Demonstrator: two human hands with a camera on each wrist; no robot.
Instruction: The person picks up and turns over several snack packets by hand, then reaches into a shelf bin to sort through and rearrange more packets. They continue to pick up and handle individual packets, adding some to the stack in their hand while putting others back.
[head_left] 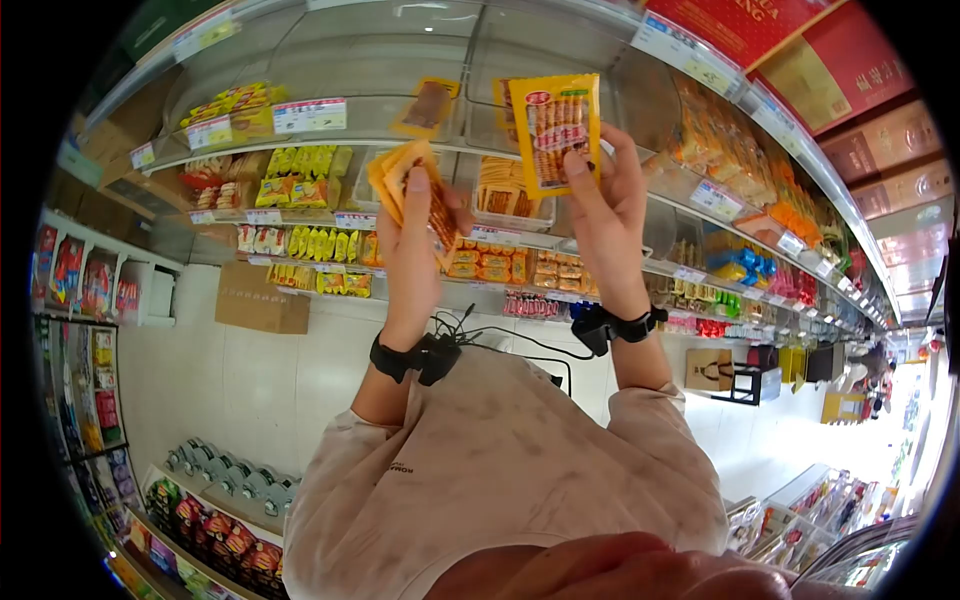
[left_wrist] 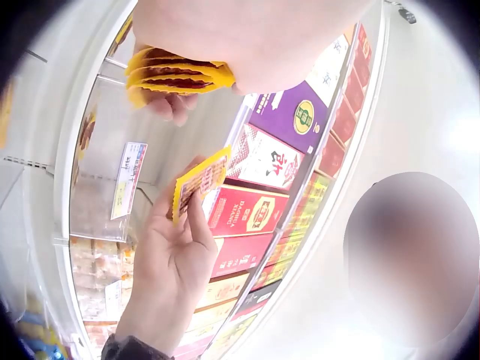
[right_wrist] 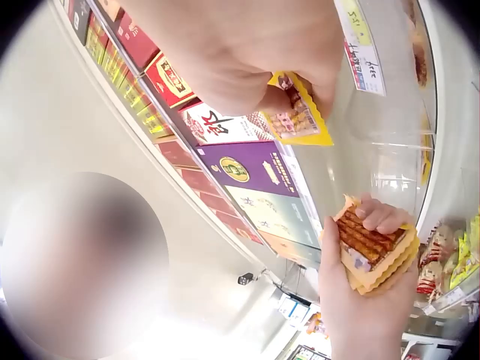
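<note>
Light: bright, even store lighting; daylight washed the far aisle end (head_left: 900,400) to white.
Glare: soft sheen lay on the pale floor (head_left: 230,370) and the clear shelf fronts (head_left: 380,50).
Shadows: faint.
Distortion: the head view was heavily fisheyed, with shelves bowed and corners black.
Focus: the yellow packet (head_left: 555,130) stood sharp at centre. In the wrist views the left hand (left_wrist: 247,30), right hand (right_wrist: 247,52) and stack of packets (left_wrist: 176,75) were soft, and the ceiling (left_wrist: 442,112) was blown out.
</note>
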